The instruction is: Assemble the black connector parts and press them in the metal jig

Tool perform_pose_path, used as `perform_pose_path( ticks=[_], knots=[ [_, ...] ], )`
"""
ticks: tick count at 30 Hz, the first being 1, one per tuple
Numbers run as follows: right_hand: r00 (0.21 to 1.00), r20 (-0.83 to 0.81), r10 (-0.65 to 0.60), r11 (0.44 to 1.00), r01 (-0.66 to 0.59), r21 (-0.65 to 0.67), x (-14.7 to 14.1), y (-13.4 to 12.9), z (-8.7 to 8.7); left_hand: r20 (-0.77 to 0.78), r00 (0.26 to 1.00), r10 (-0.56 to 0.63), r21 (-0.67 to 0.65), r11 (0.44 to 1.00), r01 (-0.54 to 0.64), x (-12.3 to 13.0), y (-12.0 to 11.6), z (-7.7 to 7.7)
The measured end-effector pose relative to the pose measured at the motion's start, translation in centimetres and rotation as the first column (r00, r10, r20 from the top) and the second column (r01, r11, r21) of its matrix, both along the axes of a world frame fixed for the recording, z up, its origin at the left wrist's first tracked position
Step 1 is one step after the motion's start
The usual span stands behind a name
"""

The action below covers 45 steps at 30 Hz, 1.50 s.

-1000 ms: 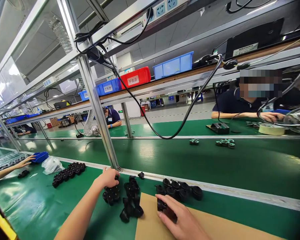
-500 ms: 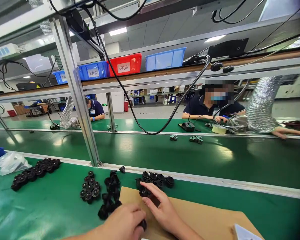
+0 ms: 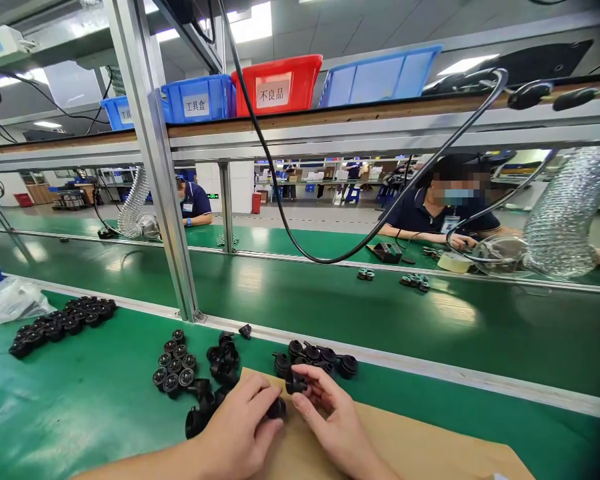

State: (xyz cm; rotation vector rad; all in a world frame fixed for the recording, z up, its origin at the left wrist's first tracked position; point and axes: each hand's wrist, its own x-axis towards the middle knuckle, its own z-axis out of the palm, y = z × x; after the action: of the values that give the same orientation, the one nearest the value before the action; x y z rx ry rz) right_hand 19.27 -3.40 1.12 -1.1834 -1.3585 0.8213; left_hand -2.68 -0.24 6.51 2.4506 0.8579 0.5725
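My left hand is closed on a black part over the left edge of a brown cardboard sheet. Just right of it, my right hand pinches another black part between thumb and fingers. The two held parts are close but apart. Behind my right hand lies a group of black round parts. Loose black fittings lie beyond my left hand, and a cluster of round black pieces is to their left.
A long row of black parts and a plastic bag lie at left. A metal post rises behind the mat. A cable hangs from above. People sit across the green belt.
My left hand has moved up, bringing its black part nearer to my right hand. My right hand has turned its part and shifted slightly right. The camera view has shifted.
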Motion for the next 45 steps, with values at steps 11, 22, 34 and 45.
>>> perform_pose_path(
  ticks=[11, 22, 34, 45],
  knots=[
    [0.988, -0.118, 0.097, 0.995, -0.1, -0.016, 0.7, 0.2, -0.9, 0.282, 0.944, 0.174, -0.407, 0.912, -0.047, 0.0, 0.8, -2.9],
    [0.984, 0.178, 0.032, 0.954, -0.083, 0.288, 0.0, -0.8, 1.2, 0.551, 0.779, 0.298, -0.586, 0.803, 0.107, 0.7, 0.9, -1.8],
    [0.959, 0.267, 0.099, 0.941, -0.177, 0.287, -0.1, -0.9, 0.7, 0.553, 0.811, 0.191, -0.501, 0.854, 0.14, 0.2, 1.5, -2.8],
    [0.942, 0.305, 0.141, 0.939, -0.225, 0.261, -0.3, -0.8, 0.6, 0.575, 0.801, 0.164, -0.438, 0.889, 0.132, 0.1, 1.4, -3.0]
  ],
)
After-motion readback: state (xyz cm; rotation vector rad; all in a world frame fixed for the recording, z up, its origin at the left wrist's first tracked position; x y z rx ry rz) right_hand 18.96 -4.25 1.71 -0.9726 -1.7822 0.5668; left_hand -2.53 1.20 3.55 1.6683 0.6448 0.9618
